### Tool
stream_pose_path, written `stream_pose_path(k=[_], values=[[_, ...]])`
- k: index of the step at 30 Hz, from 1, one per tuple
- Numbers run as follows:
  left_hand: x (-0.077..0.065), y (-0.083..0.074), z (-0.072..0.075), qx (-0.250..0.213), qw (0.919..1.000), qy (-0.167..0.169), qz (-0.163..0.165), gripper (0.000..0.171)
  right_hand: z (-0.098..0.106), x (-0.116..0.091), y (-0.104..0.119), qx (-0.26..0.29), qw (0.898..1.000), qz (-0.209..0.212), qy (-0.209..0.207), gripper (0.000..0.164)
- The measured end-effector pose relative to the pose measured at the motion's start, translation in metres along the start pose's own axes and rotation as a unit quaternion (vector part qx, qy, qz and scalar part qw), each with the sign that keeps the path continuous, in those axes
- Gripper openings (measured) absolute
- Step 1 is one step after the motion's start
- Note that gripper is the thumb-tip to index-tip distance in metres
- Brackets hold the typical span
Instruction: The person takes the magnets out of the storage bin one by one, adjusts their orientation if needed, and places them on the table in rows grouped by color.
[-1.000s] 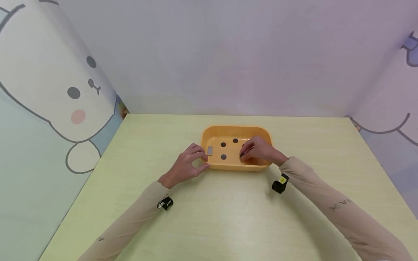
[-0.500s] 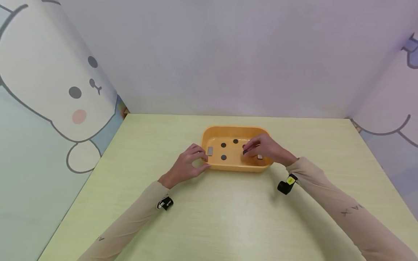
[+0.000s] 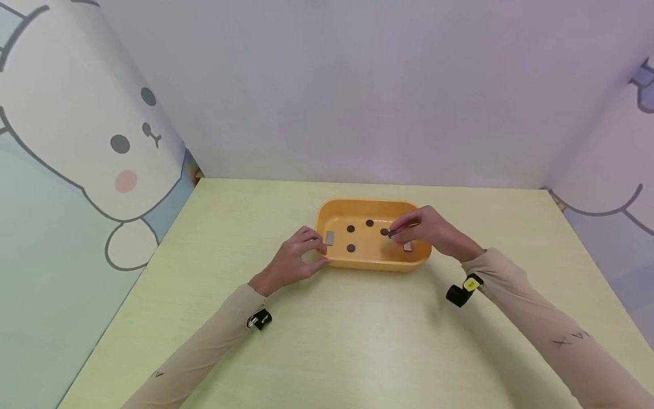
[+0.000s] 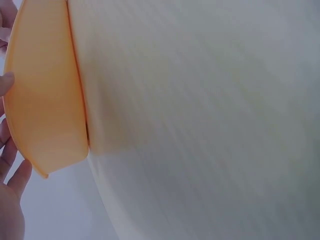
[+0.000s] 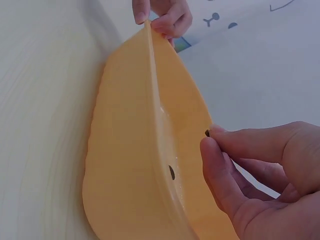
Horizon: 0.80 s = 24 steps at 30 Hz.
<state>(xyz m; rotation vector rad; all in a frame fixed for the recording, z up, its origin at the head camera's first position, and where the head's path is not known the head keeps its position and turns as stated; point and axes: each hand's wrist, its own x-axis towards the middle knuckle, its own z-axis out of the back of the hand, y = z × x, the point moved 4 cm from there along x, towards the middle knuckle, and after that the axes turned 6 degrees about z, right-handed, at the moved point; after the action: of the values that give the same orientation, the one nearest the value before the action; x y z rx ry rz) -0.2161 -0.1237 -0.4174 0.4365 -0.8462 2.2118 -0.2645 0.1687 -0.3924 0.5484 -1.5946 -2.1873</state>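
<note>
A shallow orange-yellow plastic tray (image 3: 375, 264) stands on the table. My left hand (image 3: 293, 258) grips its left end at the near corner, fingers over the rim and thumb on the outside; the right wrist view shows the same left hand (image 5: 170, 15) at the tray's far end. Between the thumb and index finger of my right hand (image 3: 431, 230) is a small dark disc (image 3: 392, 233), pinched above the tray's right half. That disc (image 5: 207, 133) shows edge-on in the right wrist view. Several similar dark discs, one of them a disc (image 3: 351, 248) near the front, lie on the tray floor.
A grey rectangular piece (image 3: 329, 238) lies at the tray's left end. Another small light rectangular piece (image 3: 407, 246) lies at the right, partly hidden by my right hand. The pale yellow table (image 3: 327, 341) meets a plain wall (image 3: 357, 102) behind and cartoon-printed walls at both sides.
My right hand has lifted the dark disc from the tray floor and moved right and slightly away from me, uncovering the light rectangular piece. The left hand keeps its grip on the tray.
</note>
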Motion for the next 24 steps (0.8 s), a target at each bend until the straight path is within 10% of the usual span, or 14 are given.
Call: stream_pose_path(k=[24], values=[[0.000, -0.003, 0.002, 0.001, 1.0000, 0.001, 0.007, 0.019, 0.035, -0.021, 0.004, -0.043, 0.998, -0.042, -0.035, 0.043]])
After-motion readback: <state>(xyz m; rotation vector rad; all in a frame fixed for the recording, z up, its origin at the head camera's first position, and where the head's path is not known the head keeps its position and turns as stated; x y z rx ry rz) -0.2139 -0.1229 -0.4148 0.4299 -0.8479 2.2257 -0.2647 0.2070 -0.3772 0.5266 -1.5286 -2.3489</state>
